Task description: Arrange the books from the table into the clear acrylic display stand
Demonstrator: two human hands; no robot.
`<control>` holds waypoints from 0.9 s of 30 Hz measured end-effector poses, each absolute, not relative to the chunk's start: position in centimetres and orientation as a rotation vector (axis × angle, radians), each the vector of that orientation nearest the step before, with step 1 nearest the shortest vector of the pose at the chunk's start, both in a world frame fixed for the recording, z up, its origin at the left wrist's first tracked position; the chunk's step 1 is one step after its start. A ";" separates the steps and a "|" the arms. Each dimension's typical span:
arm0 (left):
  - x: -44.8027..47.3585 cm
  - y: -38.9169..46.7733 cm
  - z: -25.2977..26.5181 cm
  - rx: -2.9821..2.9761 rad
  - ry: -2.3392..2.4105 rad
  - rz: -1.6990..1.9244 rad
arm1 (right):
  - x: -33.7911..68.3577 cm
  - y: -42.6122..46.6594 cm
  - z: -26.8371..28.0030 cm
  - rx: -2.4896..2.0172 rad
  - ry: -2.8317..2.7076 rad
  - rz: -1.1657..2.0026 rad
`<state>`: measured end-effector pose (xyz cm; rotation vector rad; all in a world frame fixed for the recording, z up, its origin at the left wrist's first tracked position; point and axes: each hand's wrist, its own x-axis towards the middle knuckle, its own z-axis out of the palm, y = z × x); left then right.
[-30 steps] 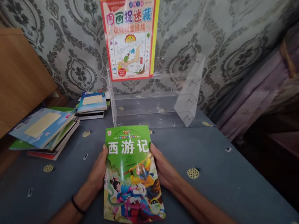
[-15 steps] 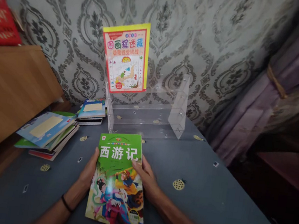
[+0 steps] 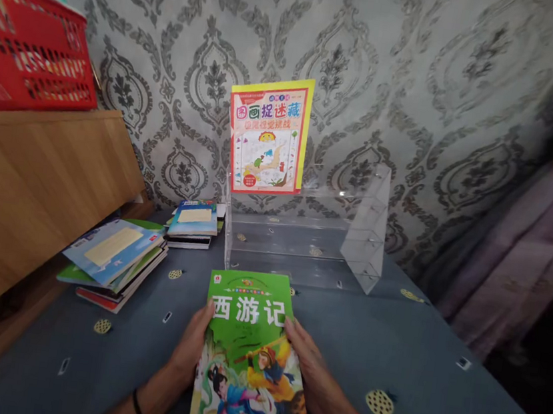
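both the left hand (image 3: 192,344) and the right hand (image 3: 310,365) are clamped on opposite side edges of a green book (image 3: 244,344), cover up over the blue cloth (image 3: 126,363). to its left lie book stacks (image 3: 112,251), and beyond, a clear rack (image 3: 366,238) carries a yellow-edged book (image 3: 267,149) at its upper left, before a patterned wall (image 3: 336,53).

Green book (image 3: 244,354) lettered "西游记", yellow-edged book (image 3: 267,140) "图画捉迷藏"

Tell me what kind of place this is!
Probably a room in someone's home, though I can't tell which room. There's a patterned wall, a tied-back curtain and a pineapple-print cloth with book stacks on it.
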<state>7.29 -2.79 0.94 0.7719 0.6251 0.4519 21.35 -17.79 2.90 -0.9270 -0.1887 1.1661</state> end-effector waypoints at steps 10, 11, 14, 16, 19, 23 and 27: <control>7.4 -3.3 2.0 0.852 0.620 0.488 | 23.4 -18.4 -0.3 -1.555 -0.725 0.460; 7.4 -3.3 2.0 0.851 0.629 0.483 | 23.5 -18.5 -0.6 -1.622 -0.824 0.352; 7.5 -3.5 1.8 0.827 0.621 0.473 | 22.8 -18.4 -0.8 -1.766 -1.170 0.047; 7.5 -3.6 1.9 0.797 0.588 0.493 | 21.4 -17.8 -0.3 -1.756 -1.461 -0.075; 7.5 -3.8 2.0 0.761 0.579 0.559 | 18.9 -16.4 1.0 -1.715 -1.803 -0.100; 7.5 -3.9 2.2 0.752 0.604 0.582 | 18.5 -15.3 2.3 -1.818 -1.803 -0.096; 7.4 -4.0 2.4 0.739 0.582 0.544 | 21.5 -16.2 1.5 -1.978 -1.483 -0.026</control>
